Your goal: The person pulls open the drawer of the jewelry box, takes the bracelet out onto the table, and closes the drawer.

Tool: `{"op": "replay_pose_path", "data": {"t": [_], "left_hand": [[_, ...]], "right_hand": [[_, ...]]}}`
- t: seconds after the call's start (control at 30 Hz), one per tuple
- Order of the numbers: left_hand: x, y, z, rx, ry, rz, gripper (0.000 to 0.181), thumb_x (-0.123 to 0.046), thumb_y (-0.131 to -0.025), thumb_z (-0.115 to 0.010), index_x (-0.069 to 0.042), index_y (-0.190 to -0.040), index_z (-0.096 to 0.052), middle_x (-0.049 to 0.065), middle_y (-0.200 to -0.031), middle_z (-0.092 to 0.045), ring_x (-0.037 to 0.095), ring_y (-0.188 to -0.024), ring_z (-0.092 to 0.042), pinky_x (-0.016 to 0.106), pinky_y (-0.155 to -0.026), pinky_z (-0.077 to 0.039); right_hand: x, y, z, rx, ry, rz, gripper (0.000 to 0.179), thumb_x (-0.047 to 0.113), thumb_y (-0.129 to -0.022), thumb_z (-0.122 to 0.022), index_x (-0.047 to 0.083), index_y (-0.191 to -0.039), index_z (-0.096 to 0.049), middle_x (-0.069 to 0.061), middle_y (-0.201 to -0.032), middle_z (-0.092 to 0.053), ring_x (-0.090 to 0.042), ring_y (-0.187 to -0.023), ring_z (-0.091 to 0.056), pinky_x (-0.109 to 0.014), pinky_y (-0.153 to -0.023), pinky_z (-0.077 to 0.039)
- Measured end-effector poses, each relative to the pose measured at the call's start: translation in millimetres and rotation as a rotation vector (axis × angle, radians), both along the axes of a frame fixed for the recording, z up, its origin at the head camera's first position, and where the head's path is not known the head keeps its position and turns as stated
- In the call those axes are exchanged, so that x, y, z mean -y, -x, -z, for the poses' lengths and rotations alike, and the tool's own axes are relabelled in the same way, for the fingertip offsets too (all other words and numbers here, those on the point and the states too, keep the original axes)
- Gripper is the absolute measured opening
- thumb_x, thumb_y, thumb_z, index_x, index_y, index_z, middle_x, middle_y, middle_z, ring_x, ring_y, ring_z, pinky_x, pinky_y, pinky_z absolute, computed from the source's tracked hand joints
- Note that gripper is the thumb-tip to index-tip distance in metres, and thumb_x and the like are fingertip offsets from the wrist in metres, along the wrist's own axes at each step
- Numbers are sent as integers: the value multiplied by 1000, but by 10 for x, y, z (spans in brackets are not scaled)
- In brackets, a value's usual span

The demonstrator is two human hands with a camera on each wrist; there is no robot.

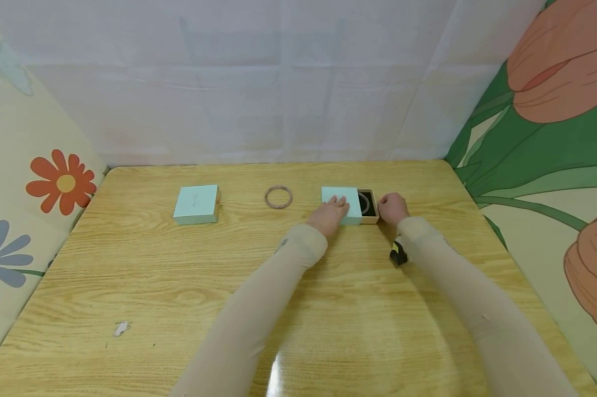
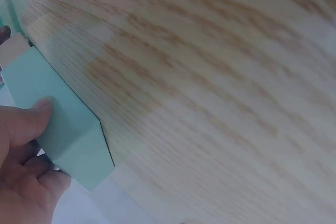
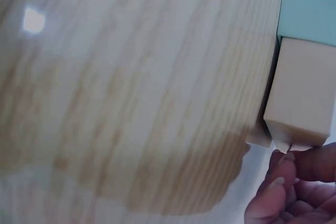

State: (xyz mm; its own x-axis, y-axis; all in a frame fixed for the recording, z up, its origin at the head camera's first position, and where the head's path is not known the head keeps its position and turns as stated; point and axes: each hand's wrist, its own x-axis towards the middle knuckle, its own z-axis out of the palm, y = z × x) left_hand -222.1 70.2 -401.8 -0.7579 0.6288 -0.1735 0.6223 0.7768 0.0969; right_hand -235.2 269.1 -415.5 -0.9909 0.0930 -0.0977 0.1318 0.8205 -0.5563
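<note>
A light teal sliding gift box (image 1: 341, 204) lies at the table's back right, its tan inner drawer (image 3: 302, 90) partly out to the right. Inside the drawer, a bracelet (image 1: 364, 203) rests on black lining, partly under the sleeve. My left hand (image 1: 328, 216) lies over the teal sleeve (image 2: 63, 114) and holds it, the thumb against its side face. At the drawer's outer end, my right hand (image 1: 393, 208) has its fingers curled, thumb and fingertips (image 3: 286, 163) pinching a small pull tab at the edge.
A second teal box (image 1: 197, 204) stands at the back left. Between the boxes lies a brownish ring-shaped bracelet (image 1: 278, 197). A small white mark (image 1: 121, 329) shows on the wooden table (image 1: 189, 286) at the front left. A white curtain (image 1: 258, 82) hangs behind.
</note>
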Motion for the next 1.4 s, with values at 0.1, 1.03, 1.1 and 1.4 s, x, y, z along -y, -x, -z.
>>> {"op": "replay_pose_path", "data": {"t": [0.1,1.03,1.1,1.4], "left_hand": [[-1,4,1,4,-2,-3,53,8,-101,-38,-9,-151,-35,7,-159,-23,26,-146,-20,39,-117,-23],[-1,8,32,-5,-13,0,51,7,-101,-37,-8,-150,-37,7,-158,-24,26,-145,-21,40,-117,-24],[-2,6,28,-4,-10,-3,51,7,-101,-37,-9,-150,-37,6,-158,-24,26,-145,-21,40,-117,-24],[1,-5,1,10,1,-4,52,6,-102,-38,-9,-151,-35,6,-159,-23,26,-146,-19,40,-117,-23]], "right_hand": [[-7,2,-5,2,-3,-3,32,3,-93,-44,2,-62,-49,-2,-56,-44,-17,-55,-42,-27,-52,-36],[-59,0,-25,12,-30,-6,26,2,-93,-42,-12,-84,-62,-19,-77,-60,-28,-69,-53,-33,-59,-45],[-62,0,-21,7,-32,-10,26,2,-92,-42,-13,-84,-63,-19,-78,-60,-28,-70,-53,-33,-60,-45],[-83,7,-7,-12,-30,-11,25,2,-91,-43,-10,-78,-61,-15,-71,-57,-27,-66,-51,-31,-56,-42]]}}
